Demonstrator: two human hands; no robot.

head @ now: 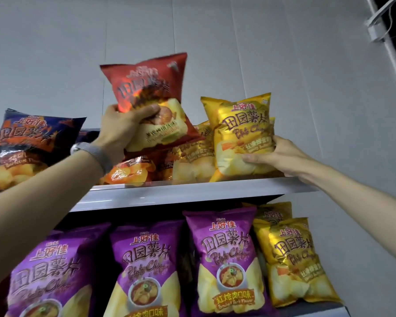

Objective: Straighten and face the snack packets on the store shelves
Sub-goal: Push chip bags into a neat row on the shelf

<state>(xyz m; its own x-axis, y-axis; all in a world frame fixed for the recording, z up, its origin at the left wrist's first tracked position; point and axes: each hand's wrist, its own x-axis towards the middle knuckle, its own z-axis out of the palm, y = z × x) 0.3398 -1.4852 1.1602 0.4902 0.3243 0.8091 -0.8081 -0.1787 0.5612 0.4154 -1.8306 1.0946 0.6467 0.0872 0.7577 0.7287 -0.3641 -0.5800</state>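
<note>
Head view: my left hand (121, 131) grips the red bag (146, 88) tilted left above its row; right hand (281, 156) clasps the upright yellow bag (242, 133).

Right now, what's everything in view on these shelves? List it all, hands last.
red packet: one, red, lifted above the top shelf
yellow packet: one, upright, top shelf right
lying packets: several, red and yellow, top shelf middle
dark blue packet: one, top shelf left
purple packets: three, lower shelf
gold packets: two, lower shelf right
top shelf: one, white
watch: one, grey, left wrist
left hand: holds the red packet
right hand: grips the yellow packet
</note>
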